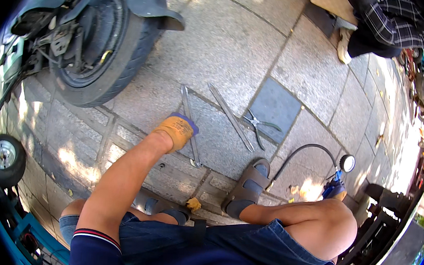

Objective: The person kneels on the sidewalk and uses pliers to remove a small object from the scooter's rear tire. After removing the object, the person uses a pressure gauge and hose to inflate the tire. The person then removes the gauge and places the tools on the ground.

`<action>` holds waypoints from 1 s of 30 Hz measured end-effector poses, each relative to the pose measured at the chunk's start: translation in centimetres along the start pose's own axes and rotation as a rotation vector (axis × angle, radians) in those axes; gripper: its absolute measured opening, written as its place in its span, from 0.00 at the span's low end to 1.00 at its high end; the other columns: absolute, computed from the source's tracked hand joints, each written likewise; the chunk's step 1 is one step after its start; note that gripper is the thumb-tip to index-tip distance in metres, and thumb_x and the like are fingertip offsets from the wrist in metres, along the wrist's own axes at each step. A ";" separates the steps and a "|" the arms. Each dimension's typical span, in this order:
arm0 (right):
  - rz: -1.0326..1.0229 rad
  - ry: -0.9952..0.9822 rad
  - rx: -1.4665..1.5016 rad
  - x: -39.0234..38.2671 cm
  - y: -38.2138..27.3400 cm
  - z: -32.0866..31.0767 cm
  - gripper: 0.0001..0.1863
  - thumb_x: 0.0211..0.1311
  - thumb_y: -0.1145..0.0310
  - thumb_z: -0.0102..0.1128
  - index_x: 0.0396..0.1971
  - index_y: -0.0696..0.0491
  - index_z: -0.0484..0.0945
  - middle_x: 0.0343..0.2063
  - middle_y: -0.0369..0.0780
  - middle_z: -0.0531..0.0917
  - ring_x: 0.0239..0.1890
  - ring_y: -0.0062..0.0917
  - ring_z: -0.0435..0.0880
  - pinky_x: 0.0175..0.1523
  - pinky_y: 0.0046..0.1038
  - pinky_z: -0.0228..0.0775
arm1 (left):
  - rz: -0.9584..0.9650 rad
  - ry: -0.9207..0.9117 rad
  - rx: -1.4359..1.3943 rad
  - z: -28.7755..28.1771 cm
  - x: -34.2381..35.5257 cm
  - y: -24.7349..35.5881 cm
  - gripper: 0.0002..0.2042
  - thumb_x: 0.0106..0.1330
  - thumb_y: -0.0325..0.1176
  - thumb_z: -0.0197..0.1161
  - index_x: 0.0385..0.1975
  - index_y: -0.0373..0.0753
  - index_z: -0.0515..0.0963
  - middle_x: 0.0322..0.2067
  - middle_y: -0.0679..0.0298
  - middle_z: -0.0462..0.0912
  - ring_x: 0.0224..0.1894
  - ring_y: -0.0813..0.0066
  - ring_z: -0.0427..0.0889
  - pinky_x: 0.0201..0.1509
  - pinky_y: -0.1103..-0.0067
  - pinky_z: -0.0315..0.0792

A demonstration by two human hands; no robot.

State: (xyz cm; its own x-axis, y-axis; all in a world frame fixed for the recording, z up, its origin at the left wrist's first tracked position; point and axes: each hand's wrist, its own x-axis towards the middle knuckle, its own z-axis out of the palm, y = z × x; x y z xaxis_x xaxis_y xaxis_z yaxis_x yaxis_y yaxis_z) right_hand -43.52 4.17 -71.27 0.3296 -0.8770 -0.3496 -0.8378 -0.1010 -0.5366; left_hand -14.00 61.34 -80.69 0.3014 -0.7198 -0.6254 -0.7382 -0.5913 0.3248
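Note:
My left hand (pixel 175 130), in an orange and purple work glove, is closed over the middle of a long metal tire lever (pixel 195 149); its fingertips are hidden underneath. To the right, a second tire lever (pixel 230 116) lies slanted on the paving. Beyond it is a pair of pliers (pixel 258 124) with its handles spread, partly on a dark square slab. At my right knee, my right hand (pixel 337 190), gloved in blue and yellow, grips a tire inflator with a round gauge (pixel 347 163). The inflator's black hose (pixel 305 146) curves down towards my right sandal.
A scooter's rear wheel (pixel 103 45) stands at the far left. Lower left is a small wheel (pixel 4 160) beside a teal frame (pixel 29 227). My sandals (pixel 250 185) are on the stone paving (pixel 221 36). Another person (pixel 385 26) is at the far right, with parked vehicles beyond.

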 end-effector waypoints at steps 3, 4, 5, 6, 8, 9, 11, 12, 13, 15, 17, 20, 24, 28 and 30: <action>-0.095 0.031 -0.466 3.7 -0.3 5.2 0.30 0.59 0.67 0.61 0.64 0.59 0.74 0.53 0.49 0.79 0.53 0.39 0.79 0.58 0.40 0.72 | -0.193 -0.142 -0.053 -2.7 -4.0 -0.7 0.09 0.63 0.29 0.61 0.38 0.40 0.88 0.42 0.51 0.89 0.47 0.53 0.88 0.50 0.63 0.80; -0.129 0.041 -0.572 4.9 -0.2 6.6 0.30 0.60 0.67 0.61 0.64 0.59 0.74 0.54 0.50 0.79 0.54 0.40 0.79 0.59 0.40 0.72 | -0.280 -0.127 -0.107 -1.9 -5.2 -1.5 0.10 0.65 0.31 0.61 0.40 0.40 0.87 0.42 0.51 0.89 0.48 0.52 0.88 0.51 0.63 0.80; -0.163 0.057 -0.667 6.1 -0.2 8.0 0.30 0.61 0.66 0.62 0.64 0.59 0.74 0.55 0.50 0.79 0.55 0.41 0.79 0.60 0.40 0.72 | -0.365 -0.112 -0.157 -0.3 -6.2 -2.6 0.11 0.66 0.34 0.60 0.41 0.40 0.87 0.42 0.50 0.88 0.48 0.51 0.87 0.52 0.63 0.80; -0.190 0.070 -0.741 6.9 -0.4 9.5 0.30 0.61 0.66 0.62 0.64 0.59 0.74 0.56 0.51 0.79 0.56 0.42 0.79 0.60 0.41 0.72 | -0.441 -0.102 -0.201 1.1 -7.2 -3.4 0.12 0.67 0.36 0.60 0.42 0.40 0.87 0.43 0.50 0.88 0.49 0.50 0.87 0.54 0.62 0.79; -0.342 0.118 -0.785 9.5 -1.6 12.4 0.30 0.63 0.65 0.63 0.64 0.59 0.74 0.59 0.52 0.79 0.58 0.43 0.80 0.62 0.42 0.72 | -0.616 -0.070 -0.246 2.8 -9.6 -4.4 0.14 0.68 0.40 0.60 0.44 0.40 0.86 0.44 0.49 0.88 0.50 0.49 0.86 0.54 0.62 0.79; -0.446 0.105 -0.757 10.3 -3.3 14.3 0.30 0.63 0.64 0.63 0.64 0.59 0.74 0.60 0.53 0.79 0.59 0.44 0.80 0.63 0.42 0.72 | -0.706 -0.066 -0.266 4.1 -11.3 -4.7 0.15 0.68 0.41 0.60 0.45 0.40 0.86 0.45 0.49 0.88 0.51 0.49 0.86 0.55 0.62 0.79; -0.583 0.038 -0.473 9.6 -9.3 18.0 0.31 0.67 0.59 0.67 0.65 0.58 0.73 0.63 0.56 0.76 0.66 0.52 0.74 0.69 0.41 0.66 | -0.835 0.031 -0.313 7.6 -14.1 -5.1 0.15 0.66 0.43 0.63 0.45 0.40 0.85 0.45 0.50 0.88 0.51 0.48 0.85 0.55 0.62 0.78; -0.611 0.087 -0.516 12.0 -9.8 18.3 0.32 0.68 0.57 0.67 0.65 0.59 0.73 0.63 0.56 0.77 0.66 0.52 0.74 0.69 0.41 0.66 | -0.872 0.056 -0.345 8.5 -14.5 -5.5 0.15 0.65 0.43 0.64 0.45 0.40 0.84 0.44 0.50 0.88 0.50 0.48 0.85 0.55 0.63 0.79; -0.620 0.113 -0.459 13.5 -9.8 19.1 0.32 0.68 0.54 0.66 0.65 0.59 0.73 0.63 0.56 0.77 0.65 0.51 0.75 0.68 0.41 0.66 | -0.924 0.075 -0.379 9.4 -15.2 -5.7 0.15 0.65 0.42 0.65 0.45 0.40 0.84 0.43 0.50 0.88 0.49 0.48 0.86 0.54 0.63 0.79; -0.570 0.107 -0.515 17.1 -7.9 19.5 0.37 0.69 0.45 0.62 0.66 0.58 0.73 0.63 0.54 0.77 0.66 0.50 0.74 0.70 0.41 0.64 | -1.056 0.082 -0.448 10.1 -15.9 -6.9 0.16 0.64 0.42 0.64 0.48 0.42 0.83 0.43 0.47 0.88 0.48 0.44 0.86 0.54 0.61 0.79; -0.683 0.260 -0.524 17.8 -5.6 21.2 0.38 0.70 0.43 0.59 0.67 0.58 0.72 0.64 0.53 0.76 0.68 0.48 0.72 0.72 0.41 0.61 | -1.221 0.126 -0.499 10.3 -17.3 -6.9 0.15 0.63 0.40 0.64 0.46 0.41 0.83 0.41 0.47 0.88 0.47 0.46 0.87 0.54 0.61 0.79; -0.766 0.375 -0.447 17.4 -3.6 22.3 0.38 0.71 0.41 0.56 0.67 0.57 0.72 0.66 0.51 0.75 0.69 0.47 0.70 0.72 0.42 0.61 | -1.337 0.093 -0.513 8.1 -17.0 -5.7 0.15 0.63 0.39 0.64 0.47 0.41 0.83 0.42 0.46 0.88 0.49 0.45 0.86 0.56 0.62 0.78; -0.713 0.307 -0.384 17.2 -4.3 22.7 0.39 0.71 0.39 0.54 0.68 0.56 0.71 0.68 0.51 0.72 0.70 0.49 0.68 0.71 0.46 0.62 | -1.403 0.089 -0.579 4.5 -15.9 -2.5 0.16 0.63 0.38 0.63 0.49 0.42 0.83 0.45 0.47 0.88 0.52 0.46 0.85 0.58 0.63 0.78; -0.737 0.319 -0.479 15.4 -5.0 22.5 0.39 0.73 0.41 0.52 0.68 0.59 0.70 0.66 0.55 0.72 0.68 0.52 0.69 0.70 0.50 0.62 | -1.420 0.268 -0.666 2.6 -16.0 -0.5 0.17 0.64 0.35 0.66 0.52 0.41 0.83 0.45 0.50 0.89 0.50 0.52 0.87 0.56 0.66 0.79; -0.758 0.322 -0.522 15.3 -5.7 22.1 0.38 0.73 0.42 0.50 0.68 0.61 0.69 0.65 0.57 0.72 0.67 0.54 0.69 0.69 0.52 0.63 | -1.448 0.353 -0.719 1.9 -16.2 1.4 0.16 0.64 0.32 0.67 0.51 0.40 0.83 0.44 0.52 0.89 0.47 0.56 0.88 0.54 0.68 0.79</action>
State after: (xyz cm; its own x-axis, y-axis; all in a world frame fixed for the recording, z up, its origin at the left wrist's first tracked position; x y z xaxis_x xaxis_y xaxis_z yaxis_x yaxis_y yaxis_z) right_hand -24.15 1.73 -90.52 0.7908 -0.5724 0.2166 -0.5658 -0.8187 -0.0979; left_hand -21.07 72.86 -71.44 0.6337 0.5609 -0.5328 0.6418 -0.7657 -0.0427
